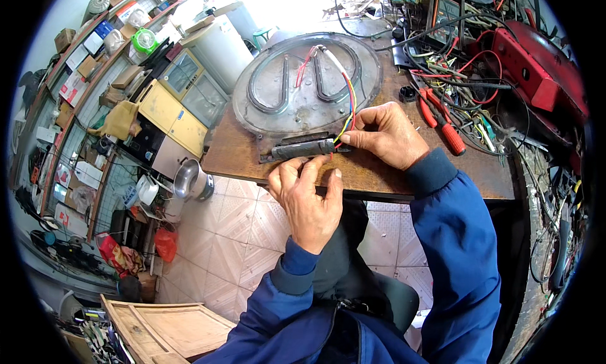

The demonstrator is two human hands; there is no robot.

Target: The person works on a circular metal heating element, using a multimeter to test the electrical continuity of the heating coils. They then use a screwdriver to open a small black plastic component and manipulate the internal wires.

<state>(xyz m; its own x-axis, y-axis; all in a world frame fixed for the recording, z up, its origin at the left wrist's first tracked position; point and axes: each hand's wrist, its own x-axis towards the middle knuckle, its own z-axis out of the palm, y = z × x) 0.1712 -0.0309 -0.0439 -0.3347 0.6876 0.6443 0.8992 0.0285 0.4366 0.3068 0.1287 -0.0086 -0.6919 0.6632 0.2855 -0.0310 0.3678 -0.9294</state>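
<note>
A round grey metal heating plate [304, 114], with looped heating tubes on its face, lies on the wooden table. At its near edge sits a dark hinge bar [303, 150]. Yellow, blue and red wires [351, 105] run from a white sleeve [331, 59] at the plate's far part down to the bar's right end. My right hand [392, 137] pinches these wires between thumb and fingertips just beside that end. Below the bar, my left hand [307, 203] touches its near side with bent fingertips, thumb apart. A short red wire end shows by its fingers.
Red-handled pliers [435, 111] and a screwdriver [452, 138] lie to the right, near tangled wires, a multimeter [445, 17] and a red metal housing [527, 67]. Cluttered shelves [82, 80] line the left wall. A metal pot [189, 179] stands on the tiled floor.
</note>
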